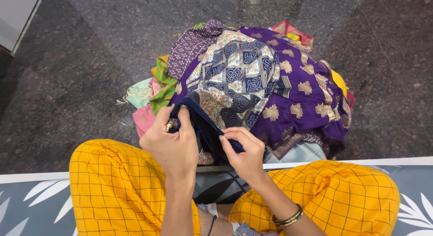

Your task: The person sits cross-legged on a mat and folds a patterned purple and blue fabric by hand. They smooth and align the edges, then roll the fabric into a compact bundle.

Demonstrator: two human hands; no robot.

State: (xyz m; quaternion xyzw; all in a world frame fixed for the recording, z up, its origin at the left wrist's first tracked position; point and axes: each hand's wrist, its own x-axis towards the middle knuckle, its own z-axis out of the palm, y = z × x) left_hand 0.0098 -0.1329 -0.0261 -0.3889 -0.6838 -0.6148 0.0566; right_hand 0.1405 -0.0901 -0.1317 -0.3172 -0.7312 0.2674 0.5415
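A: Head view. What is held by the hands?

B: A dark blue cloth [205,123] is held between both hands, in front of the knees, at the near edge of a pile of clothes [252,78]. Its upper end is gripped by the left hand [173,143], the fingers being curled shut over the fabric. A small gold-coloured item is seen at that hand's finger; its kind cannot be told.

A: And the right hand?

B: The lower edge of the same cloth is pinched by the right hand [243,152] between thumb and forefinger. Bangles [288,216] are worn on that wrist.

A: What is found around the cloth?

B: The pile is laid on a dark speckled floor [81,73]. On top, a blue and cream patterned cloth [239,69] is seen, touching a purple cloth with gold motifs [302,91] on its right. Green [163,87] and pink [144,116] pieces are lodged at the pile's left edge.

A: The seated position?

B: Yellow checked trousers [112,186] are worn, with the knees spread on a grey mat with white leaf print [31,204].
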